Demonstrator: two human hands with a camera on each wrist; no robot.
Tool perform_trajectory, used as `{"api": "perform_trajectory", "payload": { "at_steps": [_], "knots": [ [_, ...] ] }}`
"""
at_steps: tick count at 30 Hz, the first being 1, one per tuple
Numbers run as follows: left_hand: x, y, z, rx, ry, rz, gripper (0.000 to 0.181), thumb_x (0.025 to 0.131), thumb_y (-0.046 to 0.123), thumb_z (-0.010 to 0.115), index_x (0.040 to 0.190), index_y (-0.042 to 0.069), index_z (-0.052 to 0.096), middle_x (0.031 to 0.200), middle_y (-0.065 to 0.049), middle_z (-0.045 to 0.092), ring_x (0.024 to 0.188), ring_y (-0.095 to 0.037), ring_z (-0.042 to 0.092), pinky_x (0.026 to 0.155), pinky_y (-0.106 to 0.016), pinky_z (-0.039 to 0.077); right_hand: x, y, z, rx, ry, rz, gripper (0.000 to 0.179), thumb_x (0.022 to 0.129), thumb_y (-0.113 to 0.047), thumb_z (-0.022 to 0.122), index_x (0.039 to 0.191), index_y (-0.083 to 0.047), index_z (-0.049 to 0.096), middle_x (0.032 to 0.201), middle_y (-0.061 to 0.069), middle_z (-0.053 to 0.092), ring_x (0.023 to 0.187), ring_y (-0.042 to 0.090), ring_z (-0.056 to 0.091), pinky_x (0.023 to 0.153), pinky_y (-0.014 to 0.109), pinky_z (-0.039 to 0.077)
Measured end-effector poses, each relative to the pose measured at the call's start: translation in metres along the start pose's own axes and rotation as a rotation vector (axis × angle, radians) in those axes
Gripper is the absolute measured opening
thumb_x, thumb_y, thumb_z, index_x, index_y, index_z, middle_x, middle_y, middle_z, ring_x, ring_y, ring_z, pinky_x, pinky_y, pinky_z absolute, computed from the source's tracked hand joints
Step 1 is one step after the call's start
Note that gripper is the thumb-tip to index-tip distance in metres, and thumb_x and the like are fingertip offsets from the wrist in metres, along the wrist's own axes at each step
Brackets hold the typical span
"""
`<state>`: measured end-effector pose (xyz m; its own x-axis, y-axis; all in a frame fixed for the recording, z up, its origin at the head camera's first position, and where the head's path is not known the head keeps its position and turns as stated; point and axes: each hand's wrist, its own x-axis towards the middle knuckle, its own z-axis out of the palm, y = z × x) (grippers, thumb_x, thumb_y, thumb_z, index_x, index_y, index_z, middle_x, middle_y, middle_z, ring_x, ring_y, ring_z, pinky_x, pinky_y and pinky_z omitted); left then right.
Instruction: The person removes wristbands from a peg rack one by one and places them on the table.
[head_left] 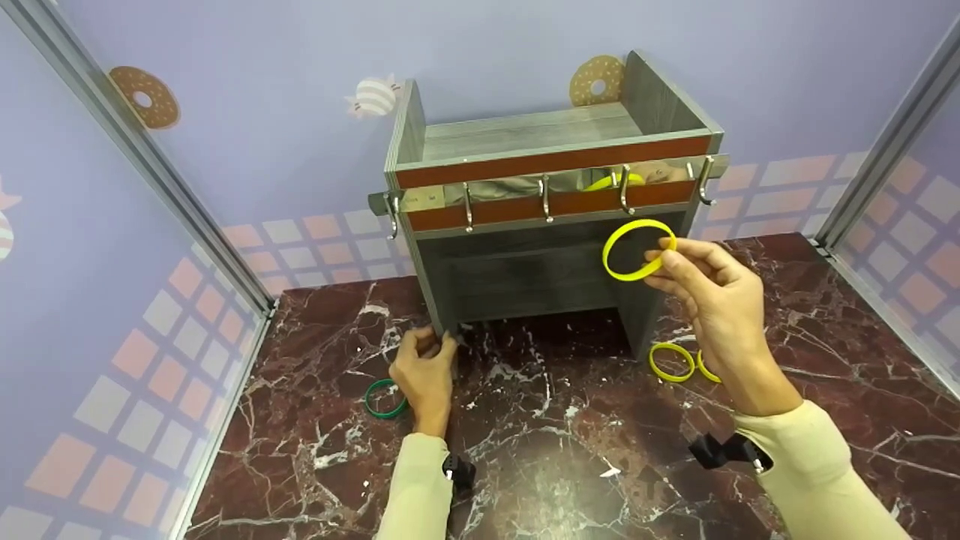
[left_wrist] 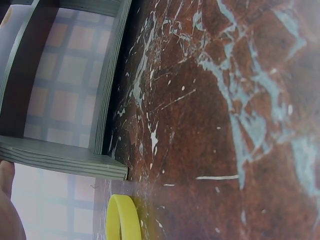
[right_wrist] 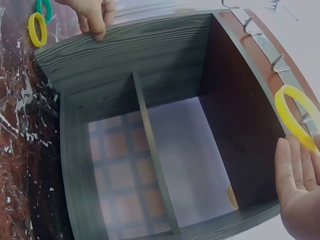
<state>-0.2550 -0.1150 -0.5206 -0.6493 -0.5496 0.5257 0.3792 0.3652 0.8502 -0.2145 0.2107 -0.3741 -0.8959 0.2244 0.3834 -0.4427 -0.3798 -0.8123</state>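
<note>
My right hand [head_left: 724,307] pinches a yellow wristband [head_left: 616,247] between thumb and fingers, raised in front of the hook rail's right part. In the right wrist view, the same wristband [right_wrist: 287,117] overlaps the rail beside the fingers. My left hand [head_left: 425,371] grips the lower front edge of the left side panel [head_left: 427,289] of a grey wooden shelf. A green wristband [head_left: 371,405] lies on the table just left of that hand. Another yellow wristband [left_wrist: 131,220] lies near the panel's foot; the left hand hides it in the head view.
Several metal hooks [head_left: 546,199] line the rail across the shelf's front. Beside the shelf's right foot lie a yellow wristband [head_left: 654,367] and a second one [head_left: 705,367] partly behind my right wrist. Purple walls [head_left: 262,90] enclose the marbled table [head_left: 525,435].
</note>
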Motion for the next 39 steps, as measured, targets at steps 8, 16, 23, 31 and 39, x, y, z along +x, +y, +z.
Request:
{"api": "perform_trajectory", "payload": {
  "at_steps": [8,16,23,31,39],
  "knots": [
    [0.000,-0.001,0.000,0.020,0.002,0.014,0.015,0.079,-0.006,0.084,0.089,0.000,0.075,0.084,-0.014,0.077,0.073,-0.027,0.078,0.064,-0.035,0.066,-0.005,0.004,-0.011,-0.012,0.017,0.034,0.020,0.099,0.005,0.071,0.116,0.015,0.069,0.104,0.023,0.076,0.090,0.028,0.077,0.083,0.039,0.065],
    [0.001,-0.002,0.001,0.009,0.018,0.030,0.016,0.077,-0.008,0.084,0.088,-0.001,0.075,0.083,-0.015,0.077,0.072,-0.029,0.077,0.064,-0.037,0.066,-0.012,0.010,-0.028,-0.026,0.047,0.073,0.022,0.099,0.003,0.071,0.117,0.016,0.068,0.104,0.022,0.076,0.087,0.027,0.077,0.083,0.039,0.064],
    [0.001,-0.004,0.001,0.025,0.017,0.035,0.015,0.077,-0.007,0.084,0.088,-0.001,0.074,0.082,-0.014,0.077,0.071,-0.027,0.077,0.063,-0.032,0.065,-0.018,0.015,-0.047,-0.028,0.060,0.092,0.022,0.100,0.004,0.070,0.118,0.016,0.068,0.104,0.021,0.076,0.087,0.027,0.078,0.083,0.038,0.064],
    [0.000,-0.004,0.000,0.020,0.014,0.036,0.015,0.078,-0.006,0.084,0.088,0.000,0.075,0.083,-0.014,0.077,0.070,-0.026,0.077,0.062,-0.025,0.063,-0.024,0.016,-0.070,-0.014,0.085,0.107,0.021,0.101,0.005,0.067,0.117,0.018,0.067,0.102,0.023,0.076,0.083,0.028,0.077,0.082,0.038,0.065],
    [-0.001,-0.005,0.000,0.000,-0.004,0.038,0.015,0.080,-0.007,0.084,0.091,-0.001,0.075,0.085,-0.015,0.077,0.071,-0.027,0.078,0.064,-0.027,0.064,-0.029,0.017,-0.092,0.048,0.096,0.132,0.016,0.100,0.007,0.067,0.114,0.015,0.070,0.101,0.025,0.076,0.084,0.029,0.078,0.083,0.038,0.064]
  ]
}}
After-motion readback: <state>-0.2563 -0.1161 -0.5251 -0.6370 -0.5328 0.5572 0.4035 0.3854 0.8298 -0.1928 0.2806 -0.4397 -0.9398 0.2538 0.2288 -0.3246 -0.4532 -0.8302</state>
